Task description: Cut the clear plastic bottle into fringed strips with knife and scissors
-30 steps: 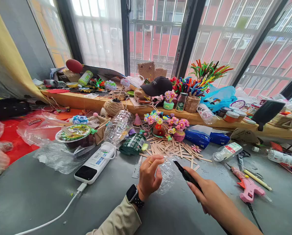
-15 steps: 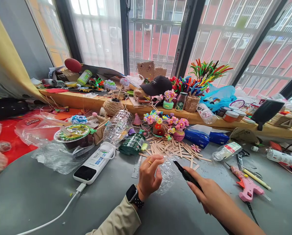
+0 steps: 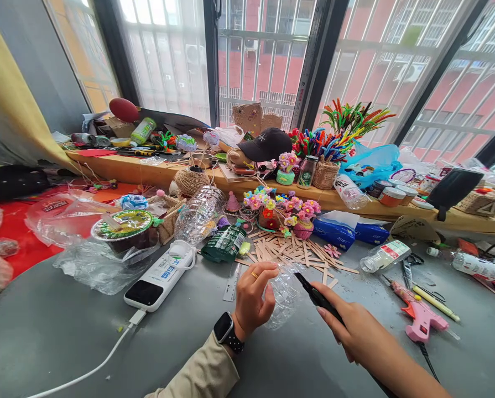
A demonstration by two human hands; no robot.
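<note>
My left hand (image 3: 253,296), with a ring and a watch at the wrist, is closed on a clear plastic bottle piece (image 3: 286,301) just above the grey table. Its fingers curl over the left side of the ribbed plastic. In my right hand (image 3: 347,320) is a black utility knife (image 3: 319,297), gripped by the handle. The knife's tip points up and left, close to the bottle piece's upper right side; whether it touches, I cannot tell. Behind the hands lies a pile of wooden craft sticks (image 3: 288,251). A clear ruler (image 3: 232,282) rests left of my left hand.
A pink glue gun (image 3: 421,318) and scissors (image 3: 407,271) lie at the right, near a clear labelled bottle (image 3: 385,256). A white device (image 3: 160,279) with a cable sits at the left. Pink flower crafts (image 3: 305,218) and a blue tissue pack (image 3: 334,232) stand behind.
</note>
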